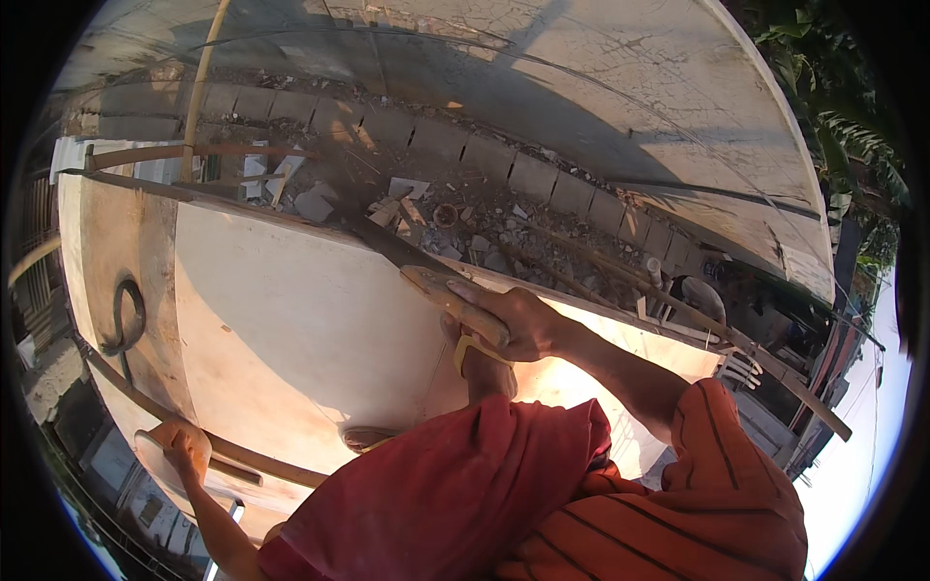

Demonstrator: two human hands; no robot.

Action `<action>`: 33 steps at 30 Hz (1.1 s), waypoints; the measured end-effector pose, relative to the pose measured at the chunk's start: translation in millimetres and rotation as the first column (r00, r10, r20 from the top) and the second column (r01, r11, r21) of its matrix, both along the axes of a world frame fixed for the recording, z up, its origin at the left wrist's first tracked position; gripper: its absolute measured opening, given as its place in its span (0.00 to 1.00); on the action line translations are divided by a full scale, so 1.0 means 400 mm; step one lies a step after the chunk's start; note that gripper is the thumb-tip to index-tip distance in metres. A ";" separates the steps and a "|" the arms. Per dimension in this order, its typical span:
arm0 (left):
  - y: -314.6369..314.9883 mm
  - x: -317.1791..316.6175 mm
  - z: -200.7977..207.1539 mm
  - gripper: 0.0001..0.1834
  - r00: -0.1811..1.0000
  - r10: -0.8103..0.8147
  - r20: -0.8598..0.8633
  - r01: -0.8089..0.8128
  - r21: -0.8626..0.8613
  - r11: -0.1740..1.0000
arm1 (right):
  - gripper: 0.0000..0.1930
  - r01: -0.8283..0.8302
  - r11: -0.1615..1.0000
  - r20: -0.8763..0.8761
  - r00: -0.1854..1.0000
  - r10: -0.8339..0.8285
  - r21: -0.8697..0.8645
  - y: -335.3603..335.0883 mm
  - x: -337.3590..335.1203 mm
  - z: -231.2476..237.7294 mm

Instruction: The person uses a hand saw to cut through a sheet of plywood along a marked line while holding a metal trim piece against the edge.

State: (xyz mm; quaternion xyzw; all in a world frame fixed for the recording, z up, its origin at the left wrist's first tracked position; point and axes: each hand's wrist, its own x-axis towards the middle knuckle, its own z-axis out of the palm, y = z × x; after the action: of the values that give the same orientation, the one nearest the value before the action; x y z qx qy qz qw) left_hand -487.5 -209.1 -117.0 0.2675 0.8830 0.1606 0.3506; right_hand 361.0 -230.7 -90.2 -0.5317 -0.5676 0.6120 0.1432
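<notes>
The flat wooden tool (448, 302) is in the right hand (523, 324), whose fingers are closed around its near end; the rest juts beyond them, up and to the left. A dark bar (373, 237) runs on from the tool's far end, and whether the two touch cannot be told. The right forearm slants up and leftward from a bent elbow, wrist nearly in line with it. Just below these fingers is a foot in a yellow-strapped sandal (463, 354), and to their left spreads a pale board (291, 290).

The left arm reaches out to the far left, lower than the right. The left hand (181, 453) lies against a pale rounded piece (148, 452); whether its fingers are clamped there cannot be told. Above those fingers is a black loop (139, 310).
</notes>
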 end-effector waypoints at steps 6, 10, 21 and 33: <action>-0.118 -0.035 0.037 0.30 0.978 0.158 -0.136 -0.164 -0.033 0.986 | 0.39 0.040 0.997 -0.007 0.999 -0.040 0.069 -0.093 0.045 0.134; -0.055 -0.017 0.013 0.31 0.995 0.062 -0.079 -0.069 -0.082 0.994 | 0.39 0.015 0.998 -0.047 0.999 -0.012 0.059 -0.018 0.015 0.011; -0.077 0.014 0.025 0.31 0.986 0.107 -0.130 -0.121 -0.104 0.987 | 0.37 0.090 0.994 -0.028 0.995 -0.092 -0.059 -0.086 0.044 0.109; -0.024 -0.086 0.031 0.32 0.989 0.097 -0.113 -0.101 -0.029 0.994 | 0.48 -0.015 1.000 0.012 1.000 0.015 0.000 -0.077 0.045 0.055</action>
State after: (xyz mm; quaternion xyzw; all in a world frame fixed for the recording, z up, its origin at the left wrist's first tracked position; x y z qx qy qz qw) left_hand -522.0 -218.6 -104.5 0.2256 0.9161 0.1471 0.2970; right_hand 379.1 -261.5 -68.0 -0.5311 -0.5726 0.6098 0.1351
